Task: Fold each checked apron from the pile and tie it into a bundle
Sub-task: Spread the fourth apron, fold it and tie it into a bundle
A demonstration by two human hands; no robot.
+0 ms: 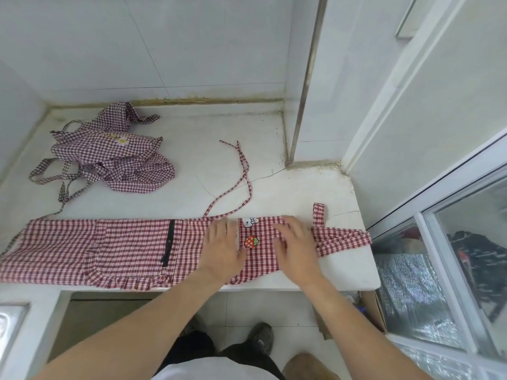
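I see both hands, left hand (pixel 223 244) and right hand (pixel 297 246), flat, fingers straight, apart on the folded red gingham apron (pixel 131 248); purple checked pile (pixel 109 154), probably aprons, crumpled on the white worktop (pixel 288 187).

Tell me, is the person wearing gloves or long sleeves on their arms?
No. The left hand and the right hand are bare, with no gloves, rings or watch showing. Both forearms are bare too; no sleeve reaches them.
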